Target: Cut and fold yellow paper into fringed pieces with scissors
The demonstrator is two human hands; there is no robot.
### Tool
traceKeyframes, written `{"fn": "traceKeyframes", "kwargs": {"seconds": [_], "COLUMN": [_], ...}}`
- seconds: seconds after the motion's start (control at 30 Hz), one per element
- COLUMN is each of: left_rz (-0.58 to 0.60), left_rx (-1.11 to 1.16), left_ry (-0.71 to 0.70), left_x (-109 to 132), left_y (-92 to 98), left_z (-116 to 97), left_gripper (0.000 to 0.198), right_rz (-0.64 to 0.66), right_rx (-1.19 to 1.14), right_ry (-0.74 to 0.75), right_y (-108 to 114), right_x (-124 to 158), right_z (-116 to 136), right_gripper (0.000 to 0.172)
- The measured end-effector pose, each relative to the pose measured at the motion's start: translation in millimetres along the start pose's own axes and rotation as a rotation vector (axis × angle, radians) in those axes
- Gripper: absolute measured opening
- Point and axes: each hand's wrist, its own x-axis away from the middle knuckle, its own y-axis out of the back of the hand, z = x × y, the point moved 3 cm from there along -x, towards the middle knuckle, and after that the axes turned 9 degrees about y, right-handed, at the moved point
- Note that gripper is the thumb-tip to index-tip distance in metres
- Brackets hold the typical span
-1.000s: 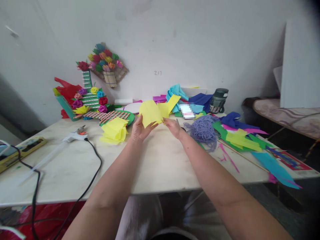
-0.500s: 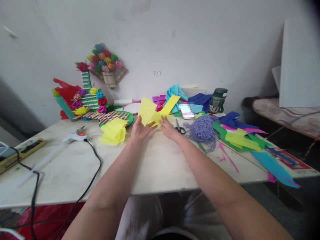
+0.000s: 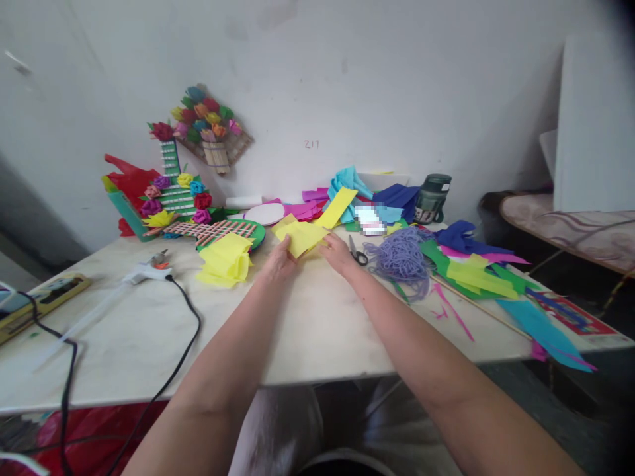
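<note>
Sheets of yellow crepe paper (image 3: 302,237) lie between my two hands above the middle of the table. My left hand (image 3: 282,259) is closed on the left edge of these sheets, its thumb on top and its other fingers mostly hidden. At the right edge, my right hand (image 3: 338,254) pinches the paper between thumb and fingers. A folded stack of yellow crepe paper (image 3: 225,260) sits to the left of my left hand. Just right of my right hand are black-handled scissors (image 3: 357,251) and a heap of purple yarn (image 3: 401,254).
A white glue gun (image 3: 149,270) with a black cord lies at left, near a power strip (image 3: 44,304). Behind stand a flower-decorated paper guitar (image 3: 178,198) and coloured crepe paper (image 3: 347,182). A dark bottle (image 3: 432,198) and a thin stick (image 3: 479,307) are at right.
The yellow sheet that stood raised in my left hand has come down flat over the other yellow paper. My left fingers have closed in; my right hand has stayed nearly in place.
</note>
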Motion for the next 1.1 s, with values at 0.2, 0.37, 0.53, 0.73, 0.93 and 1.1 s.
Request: {"fn": "traceKeyframes", "kwargs": {"seconds": [0.2, 0.37, 0.53, 0.73, 0.93, 1.1], "left_rz": [0.076, 0.206, 0.270, 0.324, 0.331, 0.314], "left_rx": [0.003, -0.012, -0.014, -0.057, -0.079, -0.082], "left_ry": [0.011, 0.028, 0.045, 0.045, 0.088, 0.088], "left_x": [1.5, 8.8, 10.8, 11.2, 12.2, 6.8], "left_y": [2.2, -2.0, -3.4, -3.7, -4.7, -0.9], "left_z": [-6.3, -7.5, -7.4, -6.6, -5.6, -5.8], "left_gripper": [0.021, 0.022, 0.027, 0.028, 0.030, 0.031], "right_rz": [-0.272, -0.222, -0.001, 0.137, 0.074, 0.093], "right_rx": [-0.166, -0.601, -0.890, -1.013, -0.926, -0.967], "right_ry": [-0.287, -0.575, -0.581, -0.505, -0.526, -0.460], "right_y": [19.7, 15.6, 11.5, 6.6, 0.3, 2.2], "right_x": [-1.0, 4.9, 5.9, 8.1, 8.1, 6.4], "right_z": [-17.1, -19.6, -5.2, 8.8, 4.2, 4.3], "right_gripper": [0.023, 0.025, 0.027, 0.018, 0.010, 0.020]}}
